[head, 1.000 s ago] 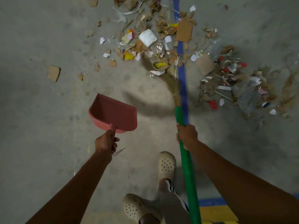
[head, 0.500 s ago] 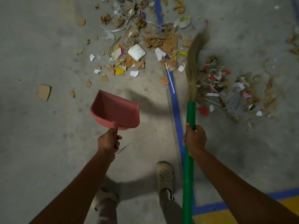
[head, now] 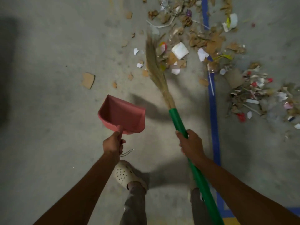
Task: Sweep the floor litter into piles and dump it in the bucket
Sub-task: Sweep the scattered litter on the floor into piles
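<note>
Green-handled straw broom point(head: 177, 119): right hand point(head: 191, 143) wrapped round shaft, bristles at left edge of cardboard-and-paper litter point(head: 180, 51), upper centre. Pink plastic dustpan point(head: 123, 114): left hand point(head: 113, 143) gripping handle. Advised: short rightward strokes, collecting outliers.

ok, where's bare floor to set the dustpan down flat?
Free: the concrete left of the dustpan, below the lone cardboard scrap; also the strip between the broom handle and the blue tape line. Crowded: litter spread beyond the bristles across the tape, and the pile right of the tape.
</note>
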A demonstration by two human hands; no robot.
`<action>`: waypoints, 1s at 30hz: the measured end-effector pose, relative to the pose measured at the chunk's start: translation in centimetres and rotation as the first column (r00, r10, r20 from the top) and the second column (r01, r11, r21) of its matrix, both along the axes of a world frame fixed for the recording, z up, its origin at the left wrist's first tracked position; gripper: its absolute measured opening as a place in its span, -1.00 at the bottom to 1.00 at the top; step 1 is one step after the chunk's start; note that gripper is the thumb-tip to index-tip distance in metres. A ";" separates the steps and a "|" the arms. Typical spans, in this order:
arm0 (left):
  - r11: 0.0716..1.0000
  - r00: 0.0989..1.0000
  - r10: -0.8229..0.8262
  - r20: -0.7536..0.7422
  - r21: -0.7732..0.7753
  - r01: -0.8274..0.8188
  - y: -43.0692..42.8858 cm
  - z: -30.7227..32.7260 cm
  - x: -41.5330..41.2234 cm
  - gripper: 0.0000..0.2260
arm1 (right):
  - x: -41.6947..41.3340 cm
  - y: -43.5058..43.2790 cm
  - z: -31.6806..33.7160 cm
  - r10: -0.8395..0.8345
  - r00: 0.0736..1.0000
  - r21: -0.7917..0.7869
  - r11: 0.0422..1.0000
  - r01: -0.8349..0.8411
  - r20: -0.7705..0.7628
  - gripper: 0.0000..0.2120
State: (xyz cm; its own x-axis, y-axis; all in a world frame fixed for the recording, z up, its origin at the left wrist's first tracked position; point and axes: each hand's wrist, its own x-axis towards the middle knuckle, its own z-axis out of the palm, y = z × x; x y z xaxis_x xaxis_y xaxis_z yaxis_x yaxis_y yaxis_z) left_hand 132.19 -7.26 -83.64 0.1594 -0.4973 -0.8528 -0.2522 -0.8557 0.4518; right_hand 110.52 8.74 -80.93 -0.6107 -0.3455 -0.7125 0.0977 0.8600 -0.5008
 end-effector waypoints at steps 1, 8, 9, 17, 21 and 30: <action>1.000 1.000 0.019 0.009 0.004 -0.019 -1.1 0.1 1.9 -0.69 | 2.0 -1.4 -0.3 0.029 1.000 0.007 1.000 -0.029 -0.006 -0.56; 0.990 0.989 0.143 0.035 -0.010 -0.143 -9.0 0.6 13.5 -0.64 | 14.2 -12.1 -1.3 0.231 0.963 0.038 0.970 -0.239 0.141 -0.68; 0.987 0.986 0.160 0.040 -0.021 -0.159 -10.0 0.7 14.8 -0.63 | 15.5 -13.6 -1.5 0.286 0.945 0.039 0.955 -0.296 0.159 -0.71; 0.968 0.968 0.251 0.009 -0.030 -0.250 -14.4 -1.5 22.5 -0.67 | 21.6 -23.1 -5.7 0.400 0.895 0.136 0.893 -0.429 0.197 -0.73; 0.960 0.960 0.278 -0.016 -0.009 -0.279 -14.0 -1.8 23.7 -0.69 | 20.1 -24.6 -6.9 -0.061 0.981 0.201 0.979 0.023 0.185 -0.70; 0.967 0.966 0.257 -0.036 0.015 -0.256 -13.6 -1.7 22.7 -0.66 | 14.1 -20.1 -6.0 -0.282 0.945 0.107 0.948 0.301 -0.166 -0.62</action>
